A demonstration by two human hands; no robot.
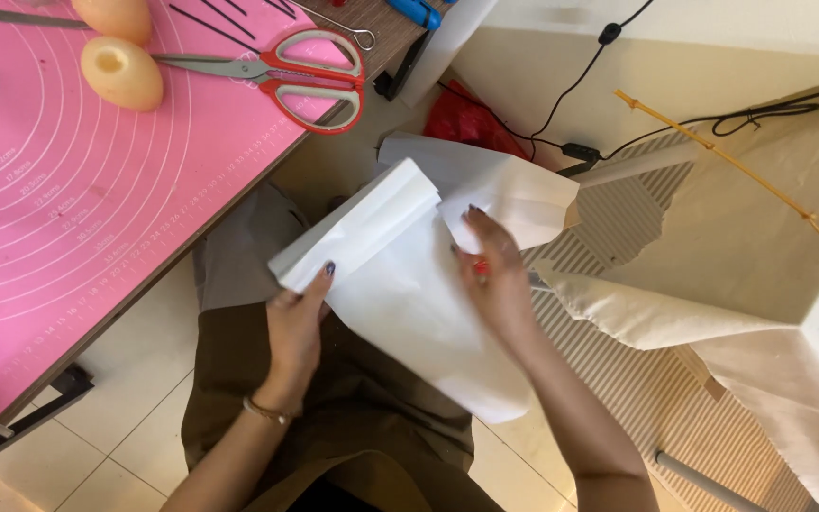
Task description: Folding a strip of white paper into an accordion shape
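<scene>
Both hands grip a large folded sheet of white paper (409,294) held over the person's lap, beside the edge of the surface (239,194). Left hand (294,327): closed on the lower left edge of the sheet, thumb lying on top of a thick folded band of the paper; a thin bracelet (267,411) circles the wrist. Right hand (495,280): fingers spread flat on the upper face of the sheet, pressing a turned-up flap; a small red item shows under the fingers, too hidden to identify. The sheet hangs down between the forearms, its lower corner pointing toward the floor tiles (135,446).

On the surface, upper left: a pink mat (68,190) printed with concentric circles; two pale egg-shaped forms (122,72), one with a hollow in its end; red-handled scissors (286,76) lying closed near the mat's edge. To the right: cream cloth (741,246) draped over a striped object, a thin yellow stick (713,152) across it, and black cables (580,85) along the wall.
</scene>
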